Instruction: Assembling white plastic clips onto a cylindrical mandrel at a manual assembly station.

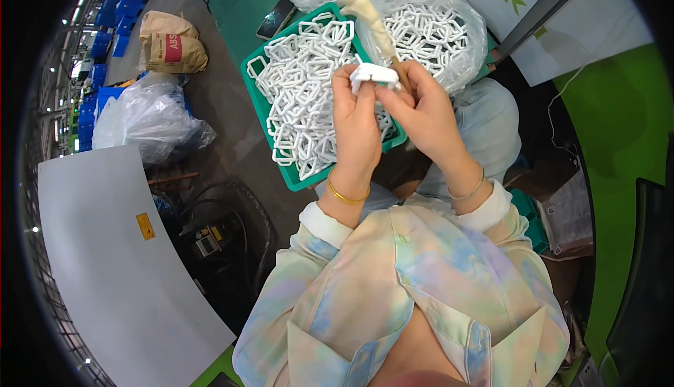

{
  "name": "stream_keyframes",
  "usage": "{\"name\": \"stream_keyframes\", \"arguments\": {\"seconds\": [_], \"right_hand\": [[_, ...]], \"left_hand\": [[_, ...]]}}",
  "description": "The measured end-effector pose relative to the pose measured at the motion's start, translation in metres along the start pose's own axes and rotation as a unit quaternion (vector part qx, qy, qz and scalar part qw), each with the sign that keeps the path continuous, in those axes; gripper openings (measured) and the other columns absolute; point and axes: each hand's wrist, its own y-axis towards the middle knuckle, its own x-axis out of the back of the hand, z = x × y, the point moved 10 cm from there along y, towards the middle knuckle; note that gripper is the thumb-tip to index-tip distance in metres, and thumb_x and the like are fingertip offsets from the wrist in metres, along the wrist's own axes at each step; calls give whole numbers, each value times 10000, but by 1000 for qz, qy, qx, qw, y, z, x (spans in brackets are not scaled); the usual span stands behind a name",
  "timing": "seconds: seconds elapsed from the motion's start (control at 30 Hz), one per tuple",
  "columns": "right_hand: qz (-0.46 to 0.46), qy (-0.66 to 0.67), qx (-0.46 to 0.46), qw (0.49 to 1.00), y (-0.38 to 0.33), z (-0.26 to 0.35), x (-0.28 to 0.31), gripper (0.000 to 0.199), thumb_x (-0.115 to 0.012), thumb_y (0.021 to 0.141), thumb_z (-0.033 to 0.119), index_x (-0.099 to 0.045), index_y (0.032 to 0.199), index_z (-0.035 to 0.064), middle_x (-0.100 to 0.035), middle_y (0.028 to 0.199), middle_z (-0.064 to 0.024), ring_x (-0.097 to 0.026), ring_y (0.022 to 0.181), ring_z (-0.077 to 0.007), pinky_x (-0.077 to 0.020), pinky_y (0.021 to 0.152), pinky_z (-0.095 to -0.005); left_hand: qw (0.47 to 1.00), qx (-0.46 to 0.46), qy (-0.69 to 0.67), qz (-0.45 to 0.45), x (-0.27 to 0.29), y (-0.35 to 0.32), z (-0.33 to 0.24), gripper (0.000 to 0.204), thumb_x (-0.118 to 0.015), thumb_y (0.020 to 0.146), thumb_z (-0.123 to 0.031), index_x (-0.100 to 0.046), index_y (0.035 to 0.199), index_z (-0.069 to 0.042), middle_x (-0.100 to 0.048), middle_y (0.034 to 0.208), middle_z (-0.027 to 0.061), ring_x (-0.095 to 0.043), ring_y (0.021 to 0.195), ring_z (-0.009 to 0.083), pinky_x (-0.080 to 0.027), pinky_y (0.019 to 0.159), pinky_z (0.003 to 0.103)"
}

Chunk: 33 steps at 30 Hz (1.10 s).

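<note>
Fingers: both hands' fingers pinched one white part (pixel 374 75) from either side, at upper centre of the frame.
Left hand (pixel 354 124): clenched on the part's left end.
Right hand (pixel 421 110): clenched on its right end, a wrapped tool (pixel 361 8) rising past it toward the top edge.
Part axis: lay left-right across the frame, equally near both hands.
Below: green tray (pixel 256 96) of white frames; bag (pixel 435 29) of more at upper right.
</note>
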Motion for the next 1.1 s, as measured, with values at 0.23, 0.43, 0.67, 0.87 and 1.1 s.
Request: {"name": "stream_keyframes", "arguments": {"seconds": [0.23,0.43,0.67,0.87,1.1], "right_hand": [[36,-131,-19,991,1,4,20,195,-648,963,136,-605,1107,12,-421,742,86,-344,657,-8,-311,575,-195],[-30,-188,81,978,-26,-1,46,204,-511,1041,178,-632,1084,19,-535,778,6,-447,701,-51,-386,633,-230],[-67,-288,84,952,-34,4,58,210,-502,1042,179,-645,1059,27,-562,738,-24,-473,658,-73,-406,601,-258],[-111,-192,32,975,-17,3,72,165,-582,999,134,-634,1115,29,-489,711,38,-393,640,-33,-330,567,-221],[-12,-115,27,993,-4,9,32,314,-713,913,109,-621,1201,23,-440,752,83,-377,681,-17,-334,613,-184]], "left_hand": [[809,-256,519,105,-30,14,-41,152,-565,933,-34,-554,1083,-18,-611,935,144,-612,848,297,-477,732,382],[983,167,5,70,2,40,26,87,-448,1018,-80,-524,1053,-56,-521,814,28,-411,625,97,-324,521,212],[889,354,-288,31,-20,24,57,130,-481,1029,-146,-529,1113,-59,-485,803,18,-427,663,128,-358,553,249],[886,330,-307,110,-34,17,64,194,-520,1015,-150,-554,1186,-65,-585,932,52,-539,838,175,-450,734,300],[883,314,-325,126,-43,5,67,215,-473,1027,-131,-568,1175,-6,-612,1111,122,-593,1013,250,-518,914,399]]}}
